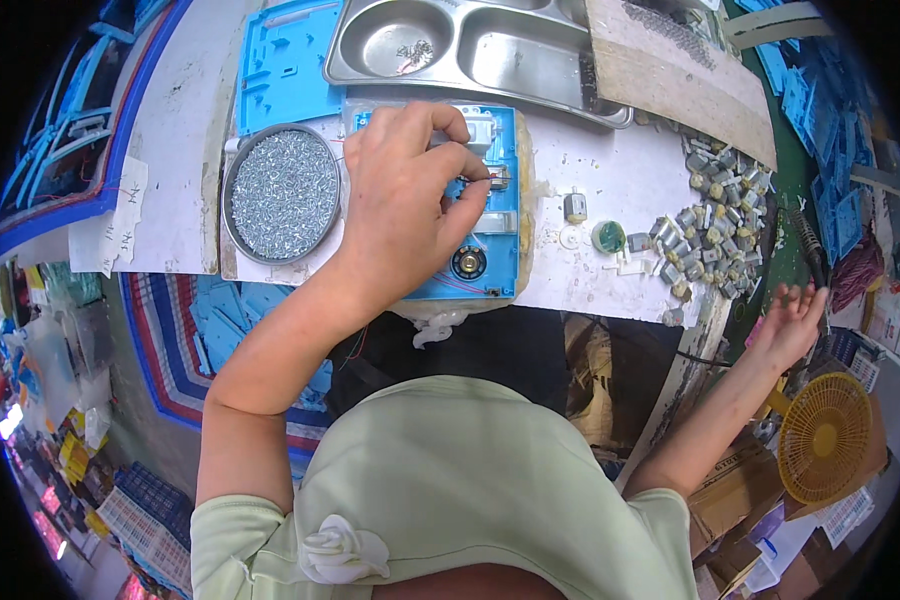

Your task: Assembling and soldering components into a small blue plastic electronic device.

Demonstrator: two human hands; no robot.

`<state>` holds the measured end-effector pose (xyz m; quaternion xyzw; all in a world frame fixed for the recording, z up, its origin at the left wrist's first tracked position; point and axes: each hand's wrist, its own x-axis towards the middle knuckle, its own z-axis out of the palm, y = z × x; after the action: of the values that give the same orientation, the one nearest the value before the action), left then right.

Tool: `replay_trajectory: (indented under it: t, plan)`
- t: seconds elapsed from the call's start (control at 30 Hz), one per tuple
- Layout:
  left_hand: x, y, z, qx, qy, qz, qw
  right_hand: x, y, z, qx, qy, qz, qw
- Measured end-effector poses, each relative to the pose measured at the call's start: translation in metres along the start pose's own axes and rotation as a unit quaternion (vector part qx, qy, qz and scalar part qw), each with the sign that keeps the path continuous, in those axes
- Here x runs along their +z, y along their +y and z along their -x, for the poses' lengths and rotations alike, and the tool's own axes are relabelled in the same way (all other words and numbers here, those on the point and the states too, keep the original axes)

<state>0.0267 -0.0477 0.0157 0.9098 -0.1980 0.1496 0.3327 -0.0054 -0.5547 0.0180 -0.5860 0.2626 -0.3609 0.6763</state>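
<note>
My left hand (405, 190) is over a light-blue plastic housing (503, 262). Its thumb and forefinger are pinched at the right side, on what looks like a thin reddish wire beside a small metal motor (499, 178). A round black speaker (468, 263) sits in the lower part of the housing, with red wires along the near edge. White and grey parts show above and below the motor; my hand covers the housing's left part. Far to the right, my right hand (792, 325) is raised with fingers apart and slightly curled, just below a dark handled tool with a coiled section (808, 240).
A round dish of small screws (282, 195) stands left of the housing. Behind are another blue shell (288, 60) and a steel compartment tray (450, 80). Many small motors (715, 225) are heaped at right, near a green round container (608, 237). A yellow fan (823, 440) stands lower right.
</note>
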Motion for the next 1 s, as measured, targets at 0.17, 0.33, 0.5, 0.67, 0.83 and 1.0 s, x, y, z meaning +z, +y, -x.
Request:
replay_trajectory:
  t: [0.17, 0.33, 0.5, 0.67, 0.83, 1.0]
  plan:
    - [0.007, 0.001, -0.003, -0.002, 0.015, -0.019, 1.0, 0.019, -0.014, -0.015, -0.026, 0.005, 0.098, 0.995]
    - [0.008, 0.0, -0.002, -0.003, 0.018, -0.018, 1.0, -0.06, -0.019, -0.005, -0.144, 0.024, 0.082, 0.986]
    - [0.005, -0.001, -0.006, -0.002, 0.0, -0.037, 0.999, 0.016, -0.029, 0.098, -0.094, -0.001, -0.01, 0.996]
    - [0.005, 0.001, -0.011, -0.002, -0.012, -0.061, 0.998, 0.09, 0.004, 0.173, -0.048, -0.294, 0.054, 0.953]
    - [0.005, 0.001, -0.016, 0.002, -0.03, -0.07, 0.997, 0.131, 0.015, 0.198, -0.087, -0.435, 0.051, 0.895]
    - [0.004, 0.001, -0.017, 0.003, -0.033, -0.073, 0.997, 0.138, 0.022, 0.199, -0.143, -0.497, 0.066, 0.853]
